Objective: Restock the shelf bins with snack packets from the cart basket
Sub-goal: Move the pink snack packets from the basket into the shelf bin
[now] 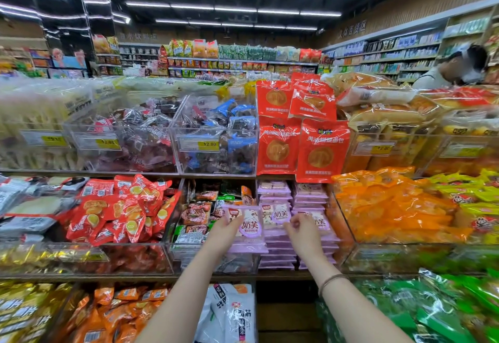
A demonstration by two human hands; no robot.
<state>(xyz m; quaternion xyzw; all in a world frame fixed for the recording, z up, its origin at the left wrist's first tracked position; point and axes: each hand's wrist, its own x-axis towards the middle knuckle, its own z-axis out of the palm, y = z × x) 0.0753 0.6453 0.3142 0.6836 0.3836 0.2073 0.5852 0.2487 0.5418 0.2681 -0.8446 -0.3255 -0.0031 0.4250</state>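
My left hand [226, 230] grips a pale purple snack packet [249, 225] and holds it upright at the front of the middle shelf. Right of it stand stacks of the same purple packets [278, 248], with two more of them propped upright. My right hand [301, 230] is at those stacks, its fingers curled and pinching the edge of an upright purple packet [280, 216]. The cart basket is not in view.
A clear bin of mixed green and brown packets [194, 221] sits left of the purple stacks; red packets [121, 207] lie further left. Orange packets [391, 205] fill the bin on the right. Tall red bags [321, 151] stand above. A person [456, 68] works at the far right.
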